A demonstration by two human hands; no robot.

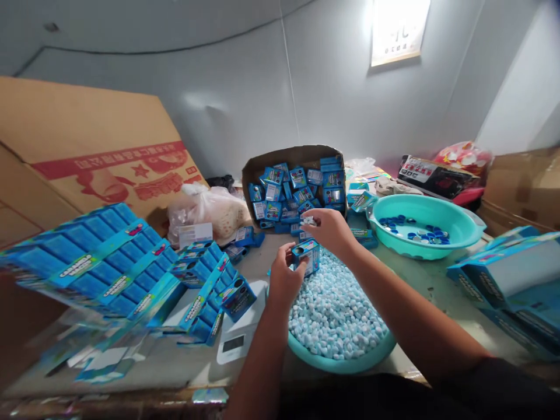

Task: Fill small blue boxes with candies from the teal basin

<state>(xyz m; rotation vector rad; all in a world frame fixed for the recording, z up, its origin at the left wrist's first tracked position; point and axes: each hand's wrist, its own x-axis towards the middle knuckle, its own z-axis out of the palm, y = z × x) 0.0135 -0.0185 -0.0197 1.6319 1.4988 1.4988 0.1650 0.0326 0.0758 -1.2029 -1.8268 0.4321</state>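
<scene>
My left hand [286,274] is closed around a small blue candy box [311,256], held over the left rim of a turquoise basin. Its top has a dark round opening. Higher up and to the right, my right hand [326,224] has its fingers pinched on a few white candies [308,221]. Beneath both arms the basin [341,366] is heaped with pale blue and white candies [336,315]. Left of it lies a white digital scale [238,338], with a blue box [237,299] at its upper part, beside open display cartons.
A cardboard box [249,175] full of blue boxes stands behind. To the right, a turquoise tub [426,224] holds blue caps [431,236]. Blue display cartons are stacked at left [94,262] and right [516,286]. A large carton [87,134] rises at back left.
</scene>
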